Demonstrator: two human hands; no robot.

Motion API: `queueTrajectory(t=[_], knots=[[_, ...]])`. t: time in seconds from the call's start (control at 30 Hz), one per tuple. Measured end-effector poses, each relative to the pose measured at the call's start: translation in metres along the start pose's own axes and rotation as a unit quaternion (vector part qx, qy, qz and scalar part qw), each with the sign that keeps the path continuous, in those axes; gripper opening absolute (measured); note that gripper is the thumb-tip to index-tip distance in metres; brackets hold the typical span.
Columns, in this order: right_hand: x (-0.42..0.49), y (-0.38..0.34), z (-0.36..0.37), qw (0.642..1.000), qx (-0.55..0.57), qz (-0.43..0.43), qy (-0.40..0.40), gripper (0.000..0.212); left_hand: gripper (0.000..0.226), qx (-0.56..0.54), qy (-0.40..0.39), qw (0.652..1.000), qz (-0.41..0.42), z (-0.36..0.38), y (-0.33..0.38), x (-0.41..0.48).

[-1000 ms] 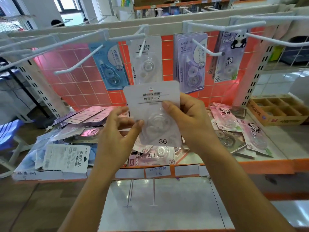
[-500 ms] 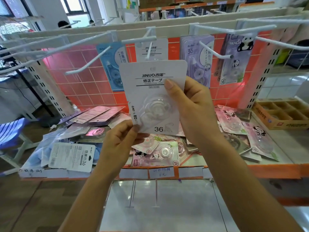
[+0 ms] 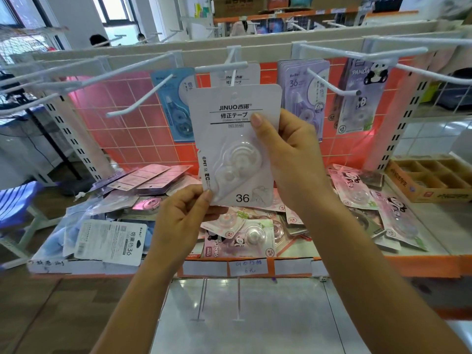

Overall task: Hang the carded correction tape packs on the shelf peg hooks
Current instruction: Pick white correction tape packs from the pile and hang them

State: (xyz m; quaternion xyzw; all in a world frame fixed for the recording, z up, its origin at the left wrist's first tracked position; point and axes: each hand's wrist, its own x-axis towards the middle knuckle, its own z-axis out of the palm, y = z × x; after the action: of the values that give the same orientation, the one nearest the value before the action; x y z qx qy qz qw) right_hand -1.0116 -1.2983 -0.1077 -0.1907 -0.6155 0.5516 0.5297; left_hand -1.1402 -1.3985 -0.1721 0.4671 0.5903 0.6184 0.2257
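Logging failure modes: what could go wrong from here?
The hang hole is small and sits just below the peg hook; a miss might crease the white pack. The left hand only pinches a bottom corner and the right hand one edge, so it may twist or drop onto the pile below.

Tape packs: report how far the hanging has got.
Done: a blue pack, a JINUO pack, a purple stack and a panda pack hang on hooks. In hand: the left hand and right hand hold a white pack up before the middle hook; its hole is not on it yet. Left: many loose packs lie heaped on the shelf.
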Motion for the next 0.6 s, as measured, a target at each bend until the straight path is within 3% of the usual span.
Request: queueTrajectory(t=[0.6], knots=[[0.0012,0.0024,0.0051,1.0,-0.021,-0.019,0.004,0.031,0.015,-0.024,0.012,1.0,-0.001,-0.0026,-0.0006,-0.0004]])
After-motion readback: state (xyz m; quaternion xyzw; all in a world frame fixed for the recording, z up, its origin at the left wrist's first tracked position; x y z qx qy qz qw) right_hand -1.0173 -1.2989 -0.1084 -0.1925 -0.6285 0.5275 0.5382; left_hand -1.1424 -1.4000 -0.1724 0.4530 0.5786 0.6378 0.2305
